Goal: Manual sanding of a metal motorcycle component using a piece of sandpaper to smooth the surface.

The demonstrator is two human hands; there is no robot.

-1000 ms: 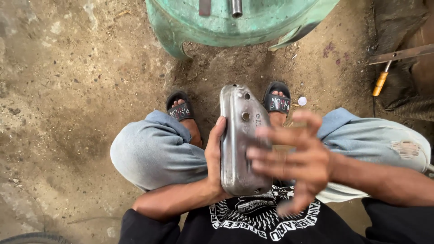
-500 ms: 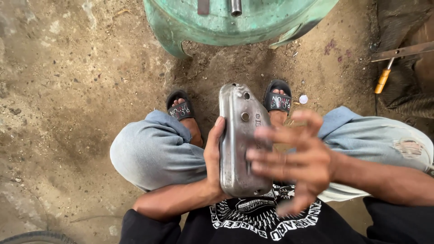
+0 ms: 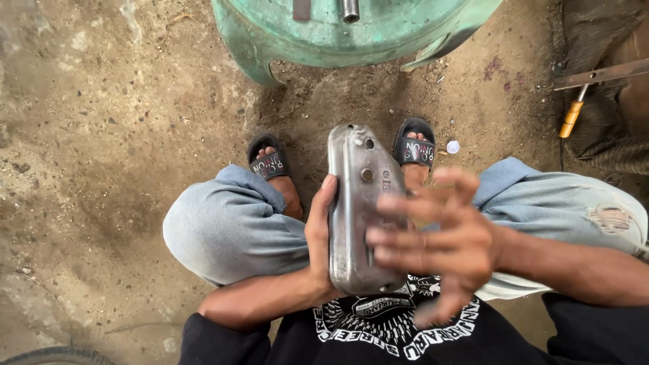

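**Metal cover held upright between the knees**

The person squats on a dirt floor (image 3: 101,135), with a dull grey metal cover (image 3: 358,209) standing on end between the knees. The left hand (image 3: 319,243) is clamped on the cover's left edge, thumb along the side and palm behind it. The right hand (image 3: 439,243) is spread open with its fingers (image 3: 399,203) splayed across the cover's right face; it is blurred, and whether the fingertips touch the metal cannot be told. Both feet wear black sandals (image 3: 269,162) just beyond the cover. A green rounded metal drum (image 3: 365,34) stands ahead, and a yellow-handled tool (image 3: 572,118) lies well off to the right.
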